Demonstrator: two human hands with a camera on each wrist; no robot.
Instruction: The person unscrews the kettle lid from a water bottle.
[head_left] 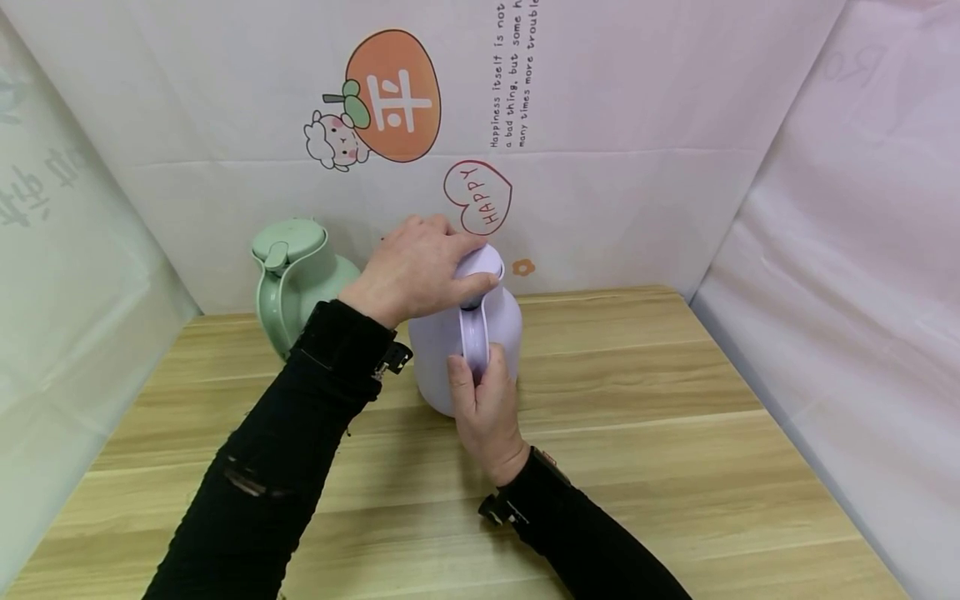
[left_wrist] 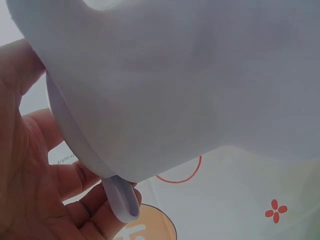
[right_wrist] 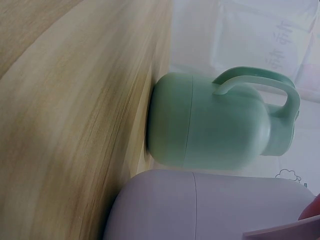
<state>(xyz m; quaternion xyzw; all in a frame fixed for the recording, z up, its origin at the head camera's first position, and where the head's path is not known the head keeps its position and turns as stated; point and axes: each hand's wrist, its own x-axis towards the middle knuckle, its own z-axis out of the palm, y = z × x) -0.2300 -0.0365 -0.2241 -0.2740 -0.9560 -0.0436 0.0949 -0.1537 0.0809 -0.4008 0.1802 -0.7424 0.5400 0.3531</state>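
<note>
Hands: our left hand (head_left: 416, 271) grips lilac jug (head_left: 501, 325) lid (head_left: 480, 261), frame centre; right hand (head_left: 486, 404) wraps handle (head_left: 474, 337).
Risk: we may tip jug into green jug (head_left: 300, 279), upper left, if lid sticks.

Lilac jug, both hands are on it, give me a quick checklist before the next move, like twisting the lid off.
1. Left hand grips the lid from above: ok.
2. Right hand holds the handle: ok.
3. Lilac jug stands upright on the wooden table: ok.
4. Green jug stands apart, behind and to the left: ok.
5. Whether the lid is loose or tight: cannot tell.
6. Whether the jug holds liquid: cannot tell.
</note>
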